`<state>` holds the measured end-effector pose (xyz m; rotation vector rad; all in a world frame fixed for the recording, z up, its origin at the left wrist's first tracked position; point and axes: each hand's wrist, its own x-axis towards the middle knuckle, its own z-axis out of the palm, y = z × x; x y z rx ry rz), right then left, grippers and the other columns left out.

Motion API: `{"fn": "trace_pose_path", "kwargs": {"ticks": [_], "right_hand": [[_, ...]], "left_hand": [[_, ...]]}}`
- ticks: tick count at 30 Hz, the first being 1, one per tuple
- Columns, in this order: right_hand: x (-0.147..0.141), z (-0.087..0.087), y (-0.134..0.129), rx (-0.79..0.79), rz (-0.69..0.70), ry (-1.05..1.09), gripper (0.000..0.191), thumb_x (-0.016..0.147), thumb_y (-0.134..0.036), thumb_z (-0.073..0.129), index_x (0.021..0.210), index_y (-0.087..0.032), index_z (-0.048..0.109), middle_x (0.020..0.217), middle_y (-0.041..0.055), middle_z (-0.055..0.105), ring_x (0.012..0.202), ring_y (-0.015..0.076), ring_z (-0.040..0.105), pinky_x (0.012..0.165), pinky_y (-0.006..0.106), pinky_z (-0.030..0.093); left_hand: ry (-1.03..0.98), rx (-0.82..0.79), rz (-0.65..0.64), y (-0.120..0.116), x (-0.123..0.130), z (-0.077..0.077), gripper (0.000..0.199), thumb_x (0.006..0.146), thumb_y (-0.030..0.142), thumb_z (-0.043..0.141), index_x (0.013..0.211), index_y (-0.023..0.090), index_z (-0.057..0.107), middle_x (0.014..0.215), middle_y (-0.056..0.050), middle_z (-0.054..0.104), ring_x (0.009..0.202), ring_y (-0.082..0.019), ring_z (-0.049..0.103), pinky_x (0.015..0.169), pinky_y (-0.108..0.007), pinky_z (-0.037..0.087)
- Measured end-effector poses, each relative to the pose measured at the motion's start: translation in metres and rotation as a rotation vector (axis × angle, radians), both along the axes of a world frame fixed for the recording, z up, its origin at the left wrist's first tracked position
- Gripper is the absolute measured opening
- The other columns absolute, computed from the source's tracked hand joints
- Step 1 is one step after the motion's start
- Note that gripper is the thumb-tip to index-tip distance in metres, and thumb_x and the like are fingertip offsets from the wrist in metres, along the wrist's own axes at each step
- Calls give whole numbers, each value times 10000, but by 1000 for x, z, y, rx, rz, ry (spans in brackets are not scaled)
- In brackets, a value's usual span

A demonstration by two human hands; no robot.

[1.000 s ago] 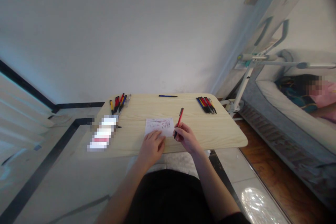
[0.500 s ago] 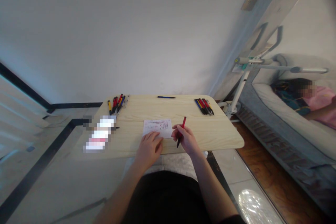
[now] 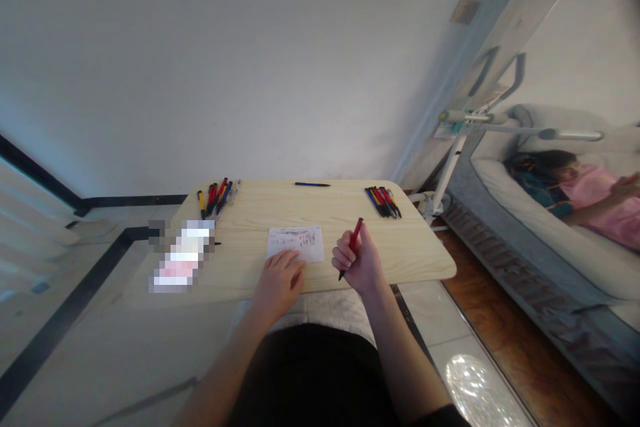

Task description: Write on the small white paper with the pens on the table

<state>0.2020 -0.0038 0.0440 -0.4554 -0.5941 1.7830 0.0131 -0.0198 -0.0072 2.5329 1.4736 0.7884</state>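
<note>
My right hand [image 3: 361, 259] is closed round a red pen [image 3: 355, 237], held above the table to the right of the paper. The pen's black tip points down and left, and my thumb is at its upper end. My left hand [image 3: 280, 280] lies open, fingers resting on the lower left part of a white sheet of paper [image 3: 310, 250]. Dark scribbled marks cover the upper part of that sheet. A blue pen [image 3: 313, 184] lies alone near the table's far edge.
Several pens [image 3: 384, 202] lie in a row at the table's right; another loose bunch [image 3: 215, 199] is at the left. A blurred-out bright object [image 3: 183, 257] sits at the left edge of the wooden table [image 3: 415, 250]. A person [image 3: 585, 187] lies on a grey sofa [image 3: 500, 213] at right.
My right hand has turned and wrapped its fingers round the red pen, with the thumb now up at its top end. My left hand stays on the paper. The view has shifted slightly.
</note>
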Motion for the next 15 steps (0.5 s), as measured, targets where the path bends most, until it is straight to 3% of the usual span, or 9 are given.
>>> {"fn": "trace_pose_path", "kwargs": {"ticks": [2, 4, 7, 10, 15], "right_hand": [[-1, 1, 0, 7, -50, -5, 250, 844, -429, 428, 868, -218, 559, 417, -85, 234, 363, 78, 248, 372, 183, 227], [-2, 2, 0, 23, -118, 15, 186, 840, -358, 461, 960, -238, 537, 460, -77, 283, 402, 79, 307, 402, 183, 273], [-2, 4, 0, 43, -161, 40, 98, 819, -290, 484, 877, -229, 533, 551, -53, 343, 459, 77, 351, 434, 188, 312], [0, 7, 0, 54, -172, 16, 91, 813, -297, 466, 807, -223, 520, 551, -53, 310, 429, 80, 302, 405, 193, 295], [3, 7, -2, 40, -190, 36, 383, 803, -516, 388, 593, -200, 436, 499, -53, 276, 405, 84, 268, 381, 206, 278]], "left_hand": [[-6, 5, -3, 0, 0, 0, 248, 785, 203, 456, 1001, 215, 579, 1146, -64, 517, 1120, -227, 399, 939, -429, 327], [-13, 14, -7, 0, 0, 1, 243, 785, 201, 455, 992, 212, 582, 1137, -70, 524, 1114, -229, 408, 935, -434, 332], [-21, 20, -8, 0, 0, 0, 238, 786, 198, 453, 984, 211, 585, 1138, -70, 526, 1111, -227, 413, 937, -433, 333], [-25, 20, -2, 1, 0, -1, 233, 787, 196, 450, 975, 215, 588, 1135, -65, 529, 1111, -227, 415, 934, -436, 337], [-25, 7, 6, 1, 1, -1, 239, 786, 198, 454, 982, 220, 588, 1139, -60, 527, 1114, -224, 413, 940, -427, 334]]}}
